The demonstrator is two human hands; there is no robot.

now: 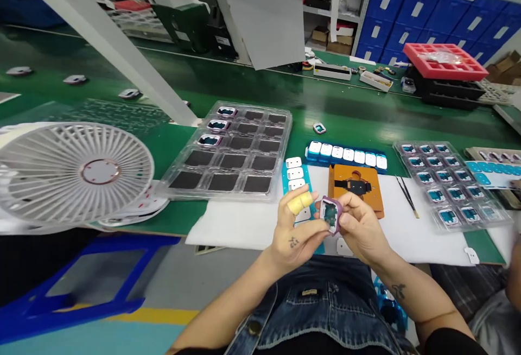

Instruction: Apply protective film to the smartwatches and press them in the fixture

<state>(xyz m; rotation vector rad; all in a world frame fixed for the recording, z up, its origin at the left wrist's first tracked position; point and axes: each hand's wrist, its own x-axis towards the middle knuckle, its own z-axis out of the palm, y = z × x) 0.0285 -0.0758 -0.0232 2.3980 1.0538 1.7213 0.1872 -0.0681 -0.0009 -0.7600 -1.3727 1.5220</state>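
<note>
A small purple-rimmed plastic housing (330,216) with a white inner edge and teal inside is held up above the bench. My right hand (361,230) pinches its right side between thumb and fingers. On the left, the thumb of my left hand (292,231) presses its lower edge; a yellow cover wraps one finger, and the fingertips behind the housing are hidden. Just behind lies an orange fixture (376,189) with a black part in its middle. Beside my left hand is a blue sheet (308,173) bearing white pads.
A clear tray (280,162) at left holds three housings; another tray (448,181) at right is filled with several. Tweezers (407,197) lie on the white cloth (439,243). A blue strip (345,166) of white pieces sits behind. A round fan (77,176) stands left, below a slanted post (106,40).
</note>
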